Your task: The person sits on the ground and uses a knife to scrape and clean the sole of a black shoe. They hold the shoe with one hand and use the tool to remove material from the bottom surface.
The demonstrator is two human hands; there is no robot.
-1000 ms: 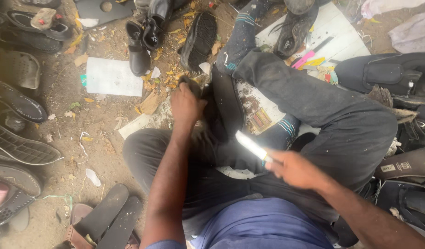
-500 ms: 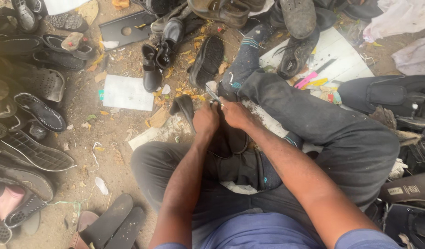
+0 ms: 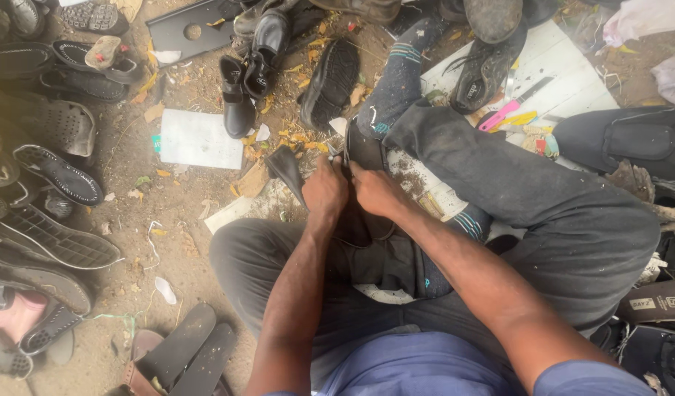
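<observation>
— Item position? The shoe (image 3: pixel 363 150) sits between the left hand (image 3: pixel 324 191) and right hand (image 3: pixel 378 192), over the lap.

— Surroundings? Soles (image 3: pixel 59 242) lie left; a boot pair (image 3: pixel 249 81) lies beyond; a knife (image 3: pixel 510 106) lies right, on a board (image 3: pixel 565 73).

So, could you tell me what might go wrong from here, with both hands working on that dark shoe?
1. The left hand and right hand meet on the dark shoe, fingers close together; if a pointed tool is between them, which I cannot tell, it could slip into a finger.
2. The shoe rests only on the lap, so it may twist under force.
3. The pink-handled knife lies loose beside the leg; a shift could catch it.
</observation>
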